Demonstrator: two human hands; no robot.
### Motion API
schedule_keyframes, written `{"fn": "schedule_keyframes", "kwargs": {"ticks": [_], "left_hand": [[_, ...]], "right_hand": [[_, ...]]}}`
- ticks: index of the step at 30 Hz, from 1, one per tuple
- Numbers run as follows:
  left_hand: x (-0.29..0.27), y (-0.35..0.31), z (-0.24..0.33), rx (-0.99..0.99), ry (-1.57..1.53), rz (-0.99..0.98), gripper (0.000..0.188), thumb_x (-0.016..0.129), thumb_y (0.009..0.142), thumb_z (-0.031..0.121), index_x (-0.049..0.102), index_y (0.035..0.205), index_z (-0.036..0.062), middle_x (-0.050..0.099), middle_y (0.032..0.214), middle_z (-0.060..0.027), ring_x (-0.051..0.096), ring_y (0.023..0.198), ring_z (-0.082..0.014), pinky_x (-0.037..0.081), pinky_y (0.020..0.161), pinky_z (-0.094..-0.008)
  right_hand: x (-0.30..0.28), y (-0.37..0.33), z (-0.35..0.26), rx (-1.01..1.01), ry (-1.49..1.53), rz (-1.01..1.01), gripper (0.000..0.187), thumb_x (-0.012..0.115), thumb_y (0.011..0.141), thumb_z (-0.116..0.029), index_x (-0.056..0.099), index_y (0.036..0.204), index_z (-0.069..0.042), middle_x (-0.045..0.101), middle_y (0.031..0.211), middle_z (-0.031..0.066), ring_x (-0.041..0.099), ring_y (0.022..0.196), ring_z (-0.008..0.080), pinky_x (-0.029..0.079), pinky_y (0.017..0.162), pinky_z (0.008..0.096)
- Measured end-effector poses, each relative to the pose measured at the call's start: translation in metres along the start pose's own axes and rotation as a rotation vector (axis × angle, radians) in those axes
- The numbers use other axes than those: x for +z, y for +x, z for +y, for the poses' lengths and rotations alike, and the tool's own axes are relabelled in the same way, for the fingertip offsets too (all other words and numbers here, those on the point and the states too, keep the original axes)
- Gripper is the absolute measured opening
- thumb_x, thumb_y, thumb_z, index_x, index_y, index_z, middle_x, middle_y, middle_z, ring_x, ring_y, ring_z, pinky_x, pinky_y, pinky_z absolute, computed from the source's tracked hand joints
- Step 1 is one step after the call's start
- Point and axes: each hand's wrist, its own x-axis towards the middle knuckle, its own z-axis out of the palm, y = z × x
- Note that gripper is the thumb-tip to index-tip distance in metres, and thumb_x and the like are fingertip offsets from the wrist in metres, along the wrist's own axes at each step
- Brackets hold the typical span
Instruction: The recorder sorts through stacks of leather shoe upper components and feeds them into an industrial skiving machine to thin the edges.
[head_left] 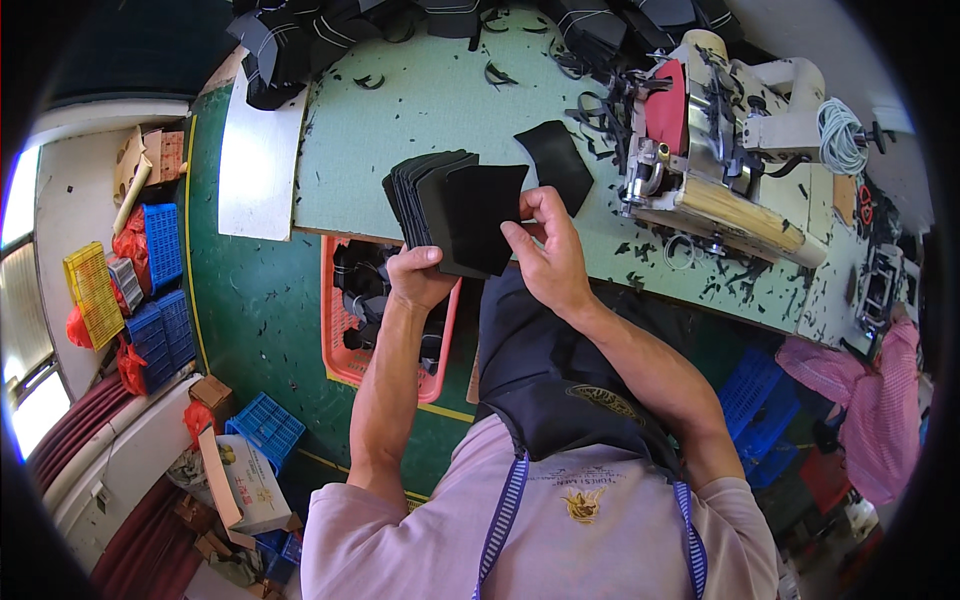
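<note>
- Nearest the body, dark apron (560, 385) draped over the lap below a pale shirt, probably to keep scraps off the clothes.
- Just above the lap, left hand (420, 275) closed around the lower edge of a fanned stack of black fabric pieces (450, 205), thumb on top, grip firm enough to keep the fan spread and each edge showing.
- Beside it, right hand (548, 250) pinching the right edge of the front piece between thumb and fingers, grip closed on that one piece, apparently to part it from the rest.
- Held in the air over the near edge of the worktop (440, 100), not resting on it, so both hands can work the pieces freely.
- Under the stack, on the green floor, orange basket (345, 330) holding more dark pieces, within easy reach of the left arm.
- Flat on the worktop just behind the stack, one loose black piece (557, 158), apart from the others.
- Farther right, sewing machine (720, 140) with black thread scraps scattered around it.
- Along the far edge, heap of dark fabric (320, 40).
- Off to the left by the wall, blue crates (165, 290) and a yellow crate (92, 290); at far right, another person's pink sleeve (880, 400).
</note>
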Motion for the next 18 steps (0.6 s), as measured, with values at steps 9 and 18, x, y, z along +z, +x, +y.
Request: {"fn": "schedule_keyframes", "kwargs": {"ticks": [9,18], "left_hand": [[0.0,-0.007,0.014,0.102,0.1,0.062,0.081,0.072,0.066,0.016,0.045,0.139,-0.005,0.056,0.133,-0.0205,0.056,0.123,-0.0407,0.046,0.105,-0.0499],[-0.004,-0.008,0.011,0.118,0.226,0.092,0.089,0.075,0.062,0.019,0.041,0.142,-0.0042,0.055,0.132,-0.0201,0.056,0.121,-0.0445,0.052,0.1,-0.0496]], "right_hand": [[-0.011,0.017,0.008,0.112,0.165,0.143,0.025,0.053,0.093,0.005,0.049,0.116,0.0,0.059,0.102,0.0065,0.056,0.093,0.0107,0.046,0.083,0.0254],[-0.022,0.038,-0.001,-0.415,-0.959,0.31,0.037,0.068,0.09,-0.008,0.051,0.122,0.0,0.061,0.113,0.0125,0.059,0.101,0.0197,0.047,0.09,0.0311]]}}
